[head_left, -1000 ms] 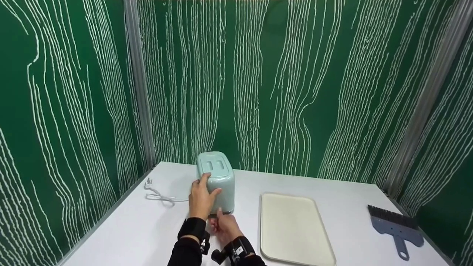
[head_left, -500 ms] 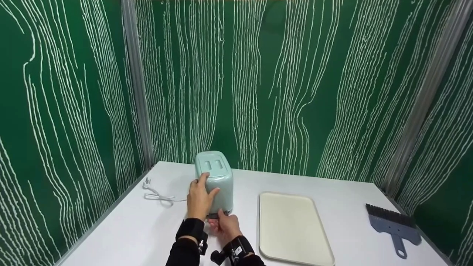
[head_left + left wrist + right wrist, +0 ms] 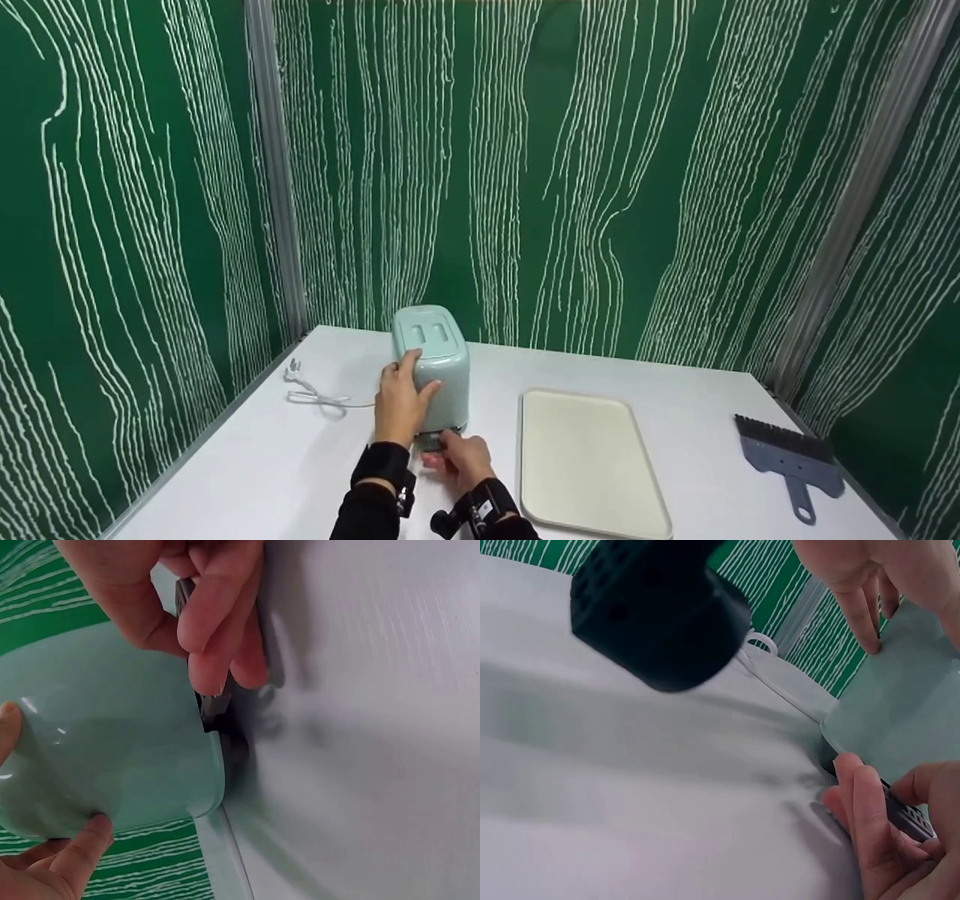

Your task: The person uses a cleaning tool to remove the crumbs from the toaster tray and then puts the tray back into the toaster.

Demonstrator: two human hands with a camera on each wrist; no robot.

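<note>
A mint-green toaster [image 3: 450, 390] stands upright on the white table, its flat top marked by two short recesses. My left hand [image 3: 400, 405] grips the toaster's near end, thumb on the end face and fingers round the left side. Low at that same end, a dark crumb tray [image 3: 431, 441] sticks partly out of the toaster's base. My right hand [image 3: 466, 459] pinches the crumb tray between thumb and fingers. Perforations show on the crumb tray [image 3: 907, 819] in the right wrist view. In the left wrist view, the right fingers [image 3: 214, 622] partly hide it.
A cream rectangular tray [image 3: 592, 465] lies right of the toaster. Farther right is a blue-grey hand brush [image 3: 791, 461] with dark bristles. The toaster's white cord [image 3: 319, 399] and plug lie to the left. Green walls [image 3: 555, 187] with white lines surround the table's back and sides.
The right hand has drawn the crumb tray out of the toaster's base toward the person, so more of it shows. The left hand keeps its hold on the toaster.
</note>
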